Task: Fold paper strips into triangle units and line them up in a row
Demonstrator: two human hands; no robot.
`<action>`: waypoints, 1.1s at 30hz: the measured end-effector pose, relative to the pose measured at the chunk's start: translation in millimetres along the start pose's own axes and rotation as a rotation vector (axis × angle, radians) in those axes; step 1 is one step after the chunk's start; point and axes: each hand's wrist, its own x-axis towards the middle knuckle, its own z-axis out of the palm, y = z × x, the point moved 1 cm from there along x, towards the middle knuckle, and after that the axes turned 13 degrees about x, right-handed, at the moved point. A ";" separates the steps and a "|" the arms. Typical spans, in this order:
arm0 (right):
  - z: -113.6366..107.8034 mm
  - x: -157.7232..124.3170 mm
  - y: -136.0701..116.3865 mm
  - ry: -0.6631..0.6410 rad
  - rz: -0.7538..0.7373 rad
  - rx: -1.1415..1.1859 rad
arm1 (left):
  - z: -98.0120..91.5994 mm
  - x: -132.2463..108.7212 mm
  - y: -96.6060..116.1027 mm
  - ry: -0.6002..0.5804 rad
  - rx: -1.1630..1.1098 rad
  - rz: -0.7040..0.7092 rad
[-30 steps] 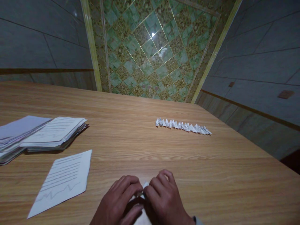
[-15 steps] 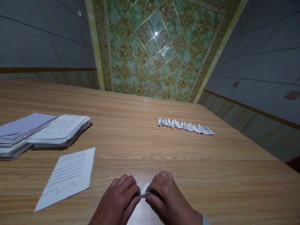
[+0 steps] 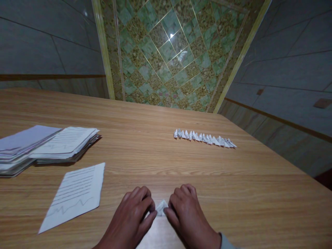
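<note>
A small folded piece of paper (image 3: 162, 208), roughly triangular at its top, is pinched between my two hands just above the table near its front edge. My left hand (image 3: 135, 212) grips its left corner between thumb and curled fingers. On the other side, my right hand (image 3: 188, 211) holds the right corner the same way, thumb in front. Fingers cover both ends of the paper. To the left lies a loose sheet of paper (image 3: 75, 195) with ruled lines and a zigzag pencil mark.
Stacked papers (image 3: 64, 143) lie at the left of the wooden table (image 3: 135, 138), some purple-topped. Toward the back right stands a row of several small folded paper pieces (image 3: 203, 138). Beyond the table's far edge are a patterned green tiled surface (image 3: 168, 69) and grey walls.
My hands have moved slightly apart, and more of the folded paper's face now shows between them. The loose sheet, stack and row stay where they were.
</note>
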 end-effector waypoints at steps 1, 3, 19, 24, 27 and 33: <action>1.3 -0.3 0.6 0.007 -0.015 -0.030 | 0.1 0.9 -0.2 0.007 0.004 0.003; 3.9 -0.8 1.8 0.027 -0.045 -0.092 | 0.6 1.9 -1.2 0.023 0.012 0.012; 9.7 2.9 3.0 -0.031 -0.271 -0.159 | 19.4 2.4 -1.5 0.337 0.134 0.362; 7.4 4.4 0.3 0.022 -0.277 -0.165 | 20.2 3.9 -1.7 0.393 0.128 0.380; 4.7 4.1 -1.7 0.046 -0.287 -0.138 | 18.4 5.1 -2.9 0.405 0.086 0.356; 5.6 4.7 -1.8 0.186 -0.395 -0.085 | 7.7 7.8 -2.8 0.350 -0.105 0.275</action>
